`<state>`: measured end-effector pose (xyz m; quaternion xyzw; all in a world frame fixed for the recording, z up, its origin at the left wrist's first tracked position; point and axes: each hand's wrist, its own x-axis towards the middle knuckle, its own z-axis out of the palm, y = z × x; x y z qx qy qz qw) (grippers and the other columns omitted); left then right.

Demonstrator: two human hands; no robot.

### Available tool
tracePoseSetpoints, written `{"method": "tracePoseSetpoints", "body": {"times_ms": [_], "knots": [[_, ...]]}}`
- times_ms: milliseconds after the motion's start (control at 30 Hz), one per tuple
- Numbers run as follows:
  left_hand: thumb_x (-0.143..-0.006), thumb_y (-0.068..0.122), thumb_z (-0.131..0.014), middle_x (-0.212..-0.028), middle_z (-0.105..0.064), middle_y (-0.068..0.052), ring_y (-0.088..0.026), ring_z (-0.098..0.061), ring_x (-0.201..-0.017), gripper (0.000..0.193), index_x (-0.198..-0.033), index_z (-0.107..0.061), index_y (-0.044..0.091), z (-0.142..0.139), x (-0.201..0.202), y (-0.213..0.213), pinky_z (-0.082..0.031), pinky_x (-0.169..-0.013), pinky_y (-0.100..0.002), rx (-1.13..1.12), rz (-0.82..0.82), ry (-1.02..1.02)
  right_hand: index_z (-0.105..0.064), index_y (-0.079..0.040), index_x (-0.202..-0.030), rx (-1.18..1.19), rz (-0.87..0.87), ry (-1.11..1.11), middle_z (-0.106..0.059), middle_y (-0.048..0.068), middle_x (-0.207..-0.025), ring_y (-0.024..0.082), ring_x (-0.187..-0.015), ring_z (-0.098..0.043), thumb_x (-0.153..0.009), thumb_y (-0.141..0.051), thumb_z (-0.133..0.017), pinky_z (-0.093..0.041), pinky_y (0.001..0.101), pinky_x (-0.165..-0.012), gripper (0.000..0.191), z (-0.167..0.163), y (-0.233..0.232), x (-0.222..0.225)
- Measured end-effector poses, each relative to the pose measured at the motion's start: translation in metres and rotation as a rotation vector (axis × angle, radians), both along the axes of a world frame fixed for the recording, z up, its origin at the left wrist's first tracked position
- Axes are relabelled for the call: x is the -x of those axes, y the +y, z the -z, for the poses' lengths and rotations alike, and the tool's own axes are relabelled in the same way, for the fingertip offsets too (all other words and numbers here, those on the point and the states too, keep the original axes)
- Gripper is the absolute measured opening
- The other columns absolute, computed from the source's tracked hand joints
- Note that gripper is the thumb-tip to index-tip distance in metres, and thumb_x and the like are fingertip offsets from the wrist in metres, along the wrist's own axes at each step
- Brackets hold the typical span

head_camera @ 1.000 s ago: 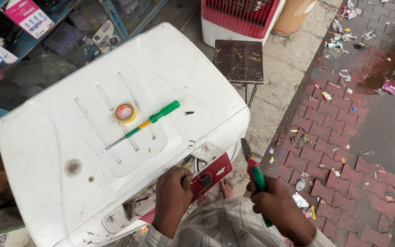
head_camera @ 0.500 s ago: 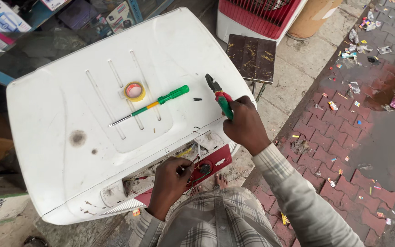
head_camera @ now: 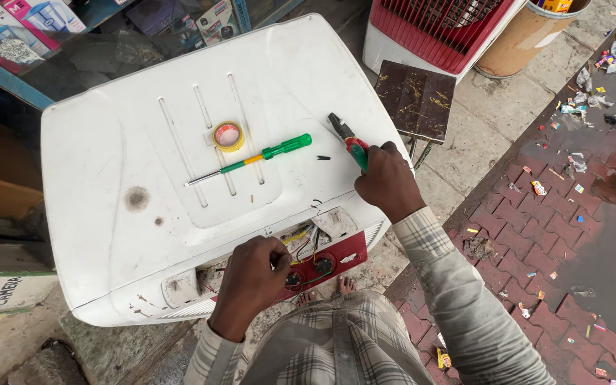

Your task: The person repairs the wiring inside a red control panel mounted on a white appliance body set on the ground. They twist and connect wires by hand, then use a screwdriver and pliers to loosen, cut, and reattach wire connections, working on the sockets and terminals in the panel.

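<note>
A big white plastic appliance casing (head_camera: 137, 142) lies flat below me. My right hand (head_camera: 386, 182) grips pliers (head_camera: 347, 139) with red and green handles, resting them on the casing's top near its right edge. My left hand (head_camera: 251, 281) is at the open red control panel (head_camera: 322, 267) on the near side, fingers closed among loose wires (head_camera: 301, 239). A green-handled screwdriver (head_camera: 251, 158) and a roll of yellow tape (head_camera: 228, 135) lie on the casing top, left of the pliers.
A dark wooden stool (head_camera: 415, 100) stands just right of the casing, with a red and white cooler (head_camera: 443, 28) and a tan drum (head_camera: 522, 36) behind it. Littered wet brick paving (head_camera: 572, 214) spreads to the right. Shelves with boxes (head_camera: 37, 28) sit at top left.
My right hand has carried the pliers up from beside my lap and set them down onto the casing top. My left hand has stayed at the red panel.
</note>
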<state>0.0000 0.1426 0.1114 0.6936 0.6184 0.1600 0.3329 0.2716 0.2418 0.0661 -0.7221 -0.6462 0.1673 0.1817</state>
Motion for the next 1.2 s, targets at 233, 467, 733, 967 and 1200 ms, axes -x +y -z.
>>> {"method": "tracePoseSetpoints", "body": {"times_ms": [233,467,733,967,1200], "knots": [[-0.085,0.020,-0.073,-0.093,-0.067,-0.009,-0.021,-0.067,-0.081,0.020,-0.087,-0.069,0.000,-0.014,0.004,0.017,-0.057,-0.067,-0.037,0.060,0.088,-0.180,-0.055,-0.002,-0.096,0.250,0.088,1.885,-0.062,0.025,-0.123,0.033,-0.101,-0.063,-0.065,0.018,-0.049,-0.053,0.0437,-0.085,0.037,-0.037,-0.089,-0.036],[-0.094,0.020,-0.068,-0.090,-0.079,-0.005,-0.010,-0.072,-0.088,0.020,-0.095,-0.073,0.001,-0.003,-0.024,0.038,-0.055,-0.082,-0.030,0.045,0.319,-0.479,-0.067,0.010,-0.104,0.543,0.416,1.675,-0.072,0.023,-0.124,0.038,-0.113,-0.073,-0.049,0.008,-0.041,-0.053,0.0510,-0.095,0.060,-0.046,-0.180,-0.045],[-0.103,0.019,-0.057,-0.085,-0.075,-0.003,-0.008,-0.070,-0.079,0.024,-0.101,-0.071,-0.001,0.012,-0.061,0.045,-0.057,-0.076,-0.027,0.241,0.374,-0.587,-0.073,0.005,-0.109,0.541,0.380,1.235,-0.073,0.014,-0.105,0.026,-0.094,-0.071,-0.073,0.005,-0.056,-0.057,0.0392,-0.085,0.040,-0.014,-0.218,-0.038],[-0.090,-0.005,-0.060,-0.090,-0.079,-0.010,-0.010,-0.078,-0.089,0.022,-0.111,-0.066,-0.001,0.010,-0.072,0.032,-0.059,-0.070,-0.027,-0.004,0.264,-0.584,-0.076,-0.010,-0.121,0.671,0.296,0.811,-0.077,0.002,-0.106,0.014,-0.100,-0.076,-0.075,-0.001,-0.067,-0.058,0.0313,-0.092,0.048,-0.047,-0.215,-0.007],[-0.089,-0.002,-0.067,-0.090,-0.075,-0.017,-0.028,-0.076,-0.072,0.034,-0.114,-0.045,0.004,0.022,-0.082,0.024,-0.055,-0.063,-0.039,-0.061,0.177,-0.338,-0.076,-0.015,-0.124,0.640,0.204,0.696,-0.080,0.003,-0.103,0.014,-0.102,-0.073,-0.072,-0.002,-0.063,-0.054,0.0311,-0.094,0.054,-0.043,-0.218,0.004]]}}
